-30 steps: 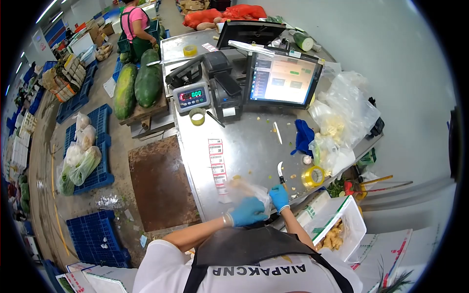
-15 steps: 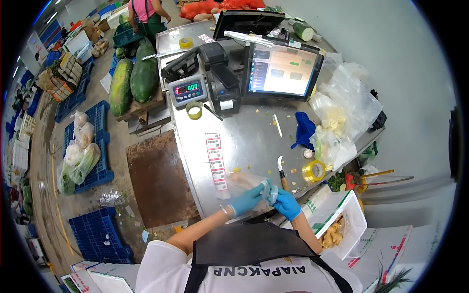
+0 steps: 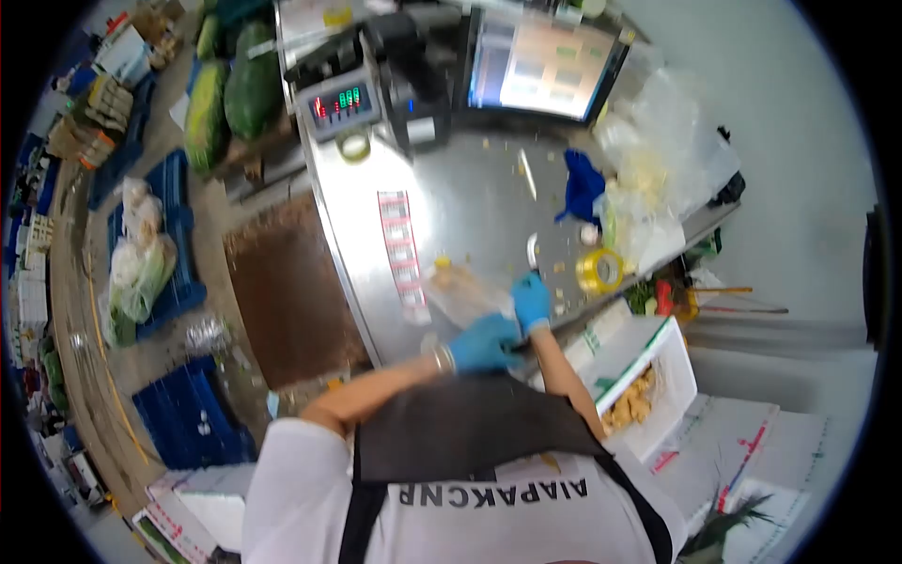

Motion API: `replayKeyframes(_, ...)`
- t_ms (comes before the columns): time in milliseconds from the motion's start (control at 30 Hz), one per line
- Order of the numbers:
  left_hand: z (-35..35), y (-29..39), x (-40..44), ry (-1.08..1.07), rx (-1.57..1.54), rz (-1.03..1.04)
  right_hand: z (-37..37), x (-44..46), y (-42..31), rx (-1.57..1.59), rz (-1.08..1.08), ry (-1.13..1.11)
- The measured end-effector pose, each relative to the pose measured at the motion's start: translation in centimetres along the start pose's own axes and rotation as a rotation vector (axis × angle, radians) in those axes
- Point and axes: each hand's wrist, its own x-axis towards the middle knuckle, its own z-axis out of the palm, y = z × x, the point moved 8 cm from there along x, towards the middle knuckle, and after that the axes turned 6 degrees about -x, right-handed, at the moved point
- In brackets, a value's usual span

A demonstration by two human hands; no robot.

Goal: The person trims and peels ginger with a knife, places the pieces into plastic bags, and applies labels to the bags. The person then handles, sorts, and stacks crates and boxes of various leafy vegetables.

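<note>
My right hand (image 3: 533,303), in a blue glove, is closed over the handle of a small curved knife (image 3: 533,251). Only the pale blade shows beyond the fingers, pointing away from me on the metal table (image 3: 470,207). Lower and to the left, my gloved left hand (image 3: 484,343) is at the near end of a clear plastic bag (image 3: 467,293) with something pale yellowish inside. Its fingers look curled on the bag, though blur softens them. A strip of barcode labels (image 3: 401,252) lies left of the bag.
A roll of yellow tape (image 3: 599,271), a blue cloth (image 3: 581,185) and plastic bags (image 3: 658,179) lie to the right. A scale (image 3: 340,105) and a monitor (image 3: 545,66) stand at the back. A white foam box (image 3: 681,362) holds ginger (image 3: 629,399) on the near right.
My right hand has left the bag and moved forward onto the knife's handle. My left hand stays by the bag. The view has tipped downward, and the scale's display has changed.
</note>
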Motion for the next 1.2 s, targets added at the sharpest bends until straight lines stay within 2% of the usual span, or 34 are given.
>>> replayKeyframes(33,-0.8,-0.5,-0.6,0.123,0.000,0.087,0.0,0.2,-1.4,-0.063,-0.069,-0.002)
replayKeyframes(67,-1.7,-0.7,-0.9,0.084,-0.001,-0.033,-0.3,0.6,-1.5,0.117,0.009,0.026)
replayKeyframes(100,-2.5,-1.0,-1.6,0.159,0.093,0.008,-2.2,0.8,-4.3,0.107,-0.057,0.027)
replayKeyframes(133,-3.4,-0.5,-2.8,0.303,0.123,0.202,-1.8,1.2,-3.7,0.674,0.147,-0.201)
replayKeyframes(200,-6.1,0.0,-5.9,0.567,-0.093,-0.133,-3.6,1.9,-5.8,1.224,0.193,-0.395)
replayKeyframes(233,-7.2,-0.5,-8.5,0.685,-0.166,-0.297,-5.2,1.4,-6.5,1.231,0.176,-0.427)
replayKeyframes(300,-7.1,-7.4,-14.3,0.905,-0.502,-0.624,-6.9,-1.3,-7.7,1.107,0.148,-0.580)
replayKeyframes(367,-7.4,-13.5,-19.9,1.139,-0.341,-0.798,-6.6,-3.0,-6.4,0.766,0.148,-0.710)
replayKeyframes(400,-7.4,-14.6,-20.0,1.091,-0.280,-0.833,-6.4,-3.8,-5.9,0.593,0.140,-0.772)
replayKeyframes(467,-7.8,-16.4,-19.8,0.995,-0.157,-0.893,-8.0,-4.3,-6.7,0.126,-0.103,-0.715)
replayKeyframes(500,-7.8,-17.1,-19.4,0.970,-0.112,-0.898,-9.0,-4.4,-7.6,-0.106,-0.222,-0.674)
replayKeyframes(533,-7.6,-17.8,-18.6,0.942,-0.065,-0.901,-10.7,-3.9,-9.6,-0.431,-0.238,-0.524)
replayKeyframes(567,-7.5,-18.7,-17.9,0.911,-0.018,-0.898,-11.1,-3.4,-11.3,-0.365,-0.252,-0.460)
replayKeyframes(633,-6.9,-22.3,-18.2,0.940,-0.116,-0.878,-11.5,-1.6,-14.0,-0.238,-0.279,-0.320)
replayKeyframes(700,-6.8,-23.8,-18.5,0.979,-0.263,-0.835,-8.9,-2.4,-17.8,0.048,-0.259,-0.480)
replayKeyframes(767,-6.6,-22.4,-18.0,0.966,-0.467,-0.766,-2.9,-3.7,-19.1,0.037,-0.393,-0.554)
replayKeyframes(833,-6.6,-19.5,-17.3,0.936,-0.626,-0.719,2.5,-6.2,-20.8,0.022,-0.631,-0.548)
replayKeyframes(900,-7.1,-15.7,-16.7,0.920,-0.631,-0.684,6.7,-7.8,-20.8,-0.059,-0.739,-0.522)
replayKeyframes(1133,-8.0,-12.9,-17.4,0.916,-0.570,-0.666,8.7,-9.8,-22.7,-0.388,-0.988,-0.478)
replayKeyframes(1200,-8.0,-13.1,-17.1,0.858,-0.545,-0.658,7.2,-8.9,-22.4,-0.184,-0.838,-0.486)
